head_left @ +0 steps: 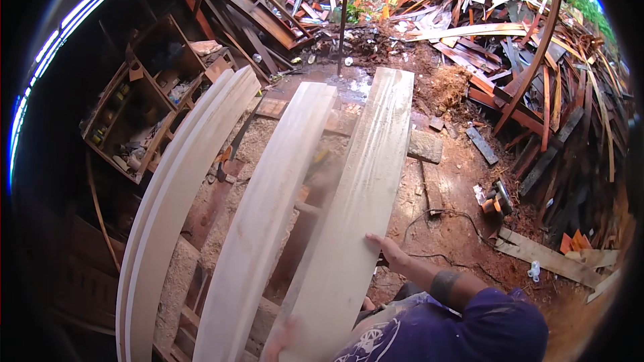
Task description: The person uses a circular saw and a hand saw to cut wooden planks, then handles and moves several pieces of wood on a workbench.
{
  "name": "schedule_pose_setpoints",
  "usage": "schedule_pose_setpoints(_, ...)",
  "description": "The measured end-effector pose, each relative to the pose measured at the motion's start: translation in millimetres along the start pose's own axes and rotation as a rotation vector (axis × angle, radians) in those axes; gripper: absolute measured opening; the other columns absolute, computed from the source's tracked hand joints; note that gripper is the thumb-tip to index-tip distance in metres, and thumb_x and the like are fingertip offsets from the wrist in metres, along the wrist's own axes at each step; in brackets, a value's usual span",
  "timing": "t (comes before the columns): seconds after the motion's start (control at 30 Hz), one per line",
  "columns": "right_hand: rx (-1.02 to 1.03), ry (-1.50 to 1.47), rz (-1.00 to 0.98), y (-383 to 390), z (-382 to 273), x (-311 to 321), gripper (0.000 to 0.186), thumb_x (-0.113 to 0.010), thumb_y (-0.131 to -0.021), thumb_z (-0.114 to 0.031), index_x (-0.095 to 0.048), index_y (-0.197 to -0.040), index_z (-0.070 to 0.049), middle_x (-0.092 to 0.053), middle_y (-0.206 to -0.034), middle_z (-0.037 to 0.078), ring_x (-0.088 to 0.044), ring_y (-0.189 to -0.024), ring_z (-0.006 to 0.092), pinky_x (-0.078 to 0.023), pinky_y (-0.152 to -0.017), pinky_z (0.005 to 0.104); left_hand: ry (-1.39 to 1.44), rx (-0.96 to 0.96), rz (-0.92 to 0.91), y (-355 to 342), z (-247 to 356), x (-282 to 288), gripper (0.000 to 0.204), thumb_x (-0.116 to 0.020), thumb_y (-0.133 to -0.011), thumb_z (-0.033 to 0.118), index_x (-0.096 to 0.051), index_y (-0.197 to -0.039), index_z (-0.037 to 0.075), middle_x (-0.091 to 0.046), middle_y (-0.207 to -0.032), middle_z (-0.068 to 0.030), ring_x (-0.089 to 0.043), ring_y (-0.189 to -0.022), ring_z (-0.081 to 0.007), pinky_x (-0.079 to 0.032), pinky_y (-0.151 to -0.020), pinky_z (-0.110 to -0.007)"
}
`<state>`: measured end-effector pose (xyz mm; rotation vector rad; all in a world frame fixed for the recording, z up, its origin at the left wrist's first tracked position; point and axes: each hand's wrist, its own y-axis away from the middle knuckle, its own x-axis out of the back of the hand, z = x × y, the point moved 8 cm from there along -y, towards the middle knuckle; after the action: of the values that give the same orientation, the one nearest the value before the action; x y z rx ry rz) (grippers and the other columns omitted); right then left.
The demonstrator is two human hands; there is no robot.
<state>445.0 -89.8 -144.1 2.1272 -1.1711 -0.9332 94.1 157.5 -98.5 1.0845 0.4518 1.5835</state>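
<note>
A long pale wooden board (359, 194), with grooves running along its far part, lies in front of me. My right hand (388, 249) grips its right edge, fingertips on the top face and the rest of the fingers out of sight. Low in the picture, my left hand (280, 340) rests at the board's left edge; it is smeared and partly cut off. To the left lies a second pale board (268, 214), apart from the first. Farther left are more pale moulded boards (174, 201), set close side by side.
Sawdust-covered wooden supports (424, 146) lie under the boards. A handsaw (241, 135) sits between boards. On the right floor are a dark power tool (497, 199), a cable (463, 214) and a plank (550, 259). Scrap wood (510, 47) is heaped behind; a shelf unit (144, 110) stands left.
</note>
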Motion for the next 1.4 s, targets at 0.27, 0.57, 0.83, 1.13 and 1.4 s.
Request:
schedule_pose_setpoints(0.27, 0.164, 0.121, -0.071, 3, -18, -9, 0.051, -0.058, -0.1, -0.049, -0.064, -0.126, -0.005, -0.068, -0.114, 0.007, -0.066, -0.097, 0.02, -0.054, -0.08, 0.0372, 0.13, -0.158, 0.331, -4, -7, 20, 0.06, -0.046, -0.107, 0.047, -0.066, -0.121, -0.007, -0.069, -0.112, -0.0232, -0.064, -0.108, -0.0307, -0.048, -0.099, -0.038)
schedule_pose_setpoints(0.57, 0.271, 0.071, 0.061, -3, -9, -15, 0.071, -0.061, -0.099, -0.051, -0.053, -0.137, 0.008, -0.066, -0.125, 0.018, -0.065, -0.109, 0.0249, -0.05, -0.096, 0.0385, 0.25, -0.068, 0.477, -12, -26, 28, 0.055, -0.048, -0.107, 0.044, -0.066, -0.118, -0.007, -0.068, -0.109, -0.0222, -0.063, -0.105, -0.0306, -0.048, -0.097, -0.039)
schedule_pose_setpoints(0.83, 0.201, 0.322, 0.141, 35, -3, -58, 0.079, -0.062, -0.096, -0.058, -0.054, -0.133, 0.01, -0.066, -0.124, 0.02, -0.065, -0.111, 0.0244, -0.05, -0.097, 0.0387, 0.284, -0.039, 0.568, -4, -45, 39, 0.052, -0.05, -0.106, 0.041, -0.066, -0.116, -0.007, -0.067, -0.107, -0.0213, -0.062, -0.103, -0.0304, -0.048, -0.095, -0.04)
schedule_pose_setpoints(1.13, 0.154, 0.525, -0.113, 39, 1, -30, 0.075, -0.056, -0.099, -0.06, -0.052, -0.141, 0.001, -0.069, -0.121, 0.023, -0.069, -0.108, 0.0291, -0.058, -0.081, 0.038, 0.124, -0.031, 0.742, 3, -56, 56, 0.047, -0.053, -0.106, 0.038, -0.066, -0.113, -0.007, -0.066, -0.105, -0.0203, -0.061, -0.1, -0.0303, -0.048, -0.093, -0.041)
schedule_pose_setpoints(1.4, 0.11, 0.748, 0.265, 108, 84, 268, 0.063, -0.058, -0.093, -0.058, -0.076, -0.096, 0.002, -0.075, -0.09, 0.02, -0.074, -0.086, 0.0326, -0.057, -0.08, 0.0416, -0.11, -0.318, 1.004, -6, -43, 85, 0.039, -0.057, -0.104, 0.033, -0.066, -0.109, -0.005, -0.066, -0.099, -0.0164, -0.062, -0.097, -0.0294, -0.048, -0.092, -0.042)
